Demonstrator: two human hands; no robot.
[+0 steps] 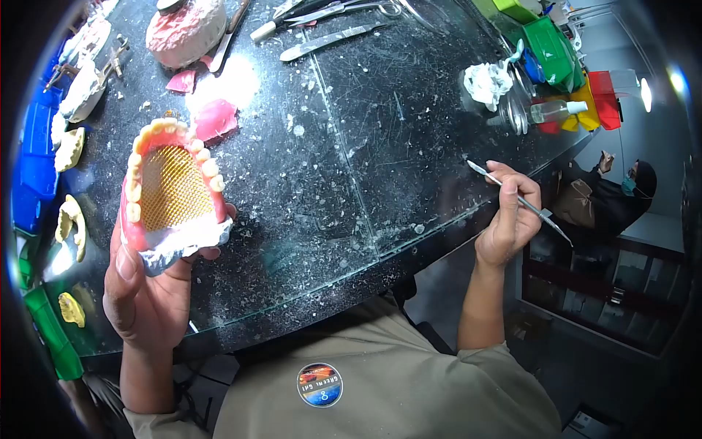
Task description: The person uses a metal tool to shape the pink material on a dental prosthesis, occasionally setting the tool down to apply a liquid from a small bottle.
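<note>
My left hand (150,300) is closed around a denture (175,186) on a white plaster cast. Its arch of cream teeth sits in pink wax, with gold mesh across the palate. My thumb presses the near left side, and some fingertips show at the right of the cast. In my right hand (512,223) is a thin metal wax carver (482,171), pinched like a pen. Its whitish tip points up and left over the dark bench, apart from the denture. Pieces of pink wax (216,120) lie just beyond the denture.
Another plaster cast (189,33) stands at the far left beside a knife (231,33). Metal tools (333,42) lie at the back. Crumpled tissue (488,85), a bottle (556,110) and coloured bins (552,55) are at right. A person (621,190) is beyond the bench (307,183).
</note>
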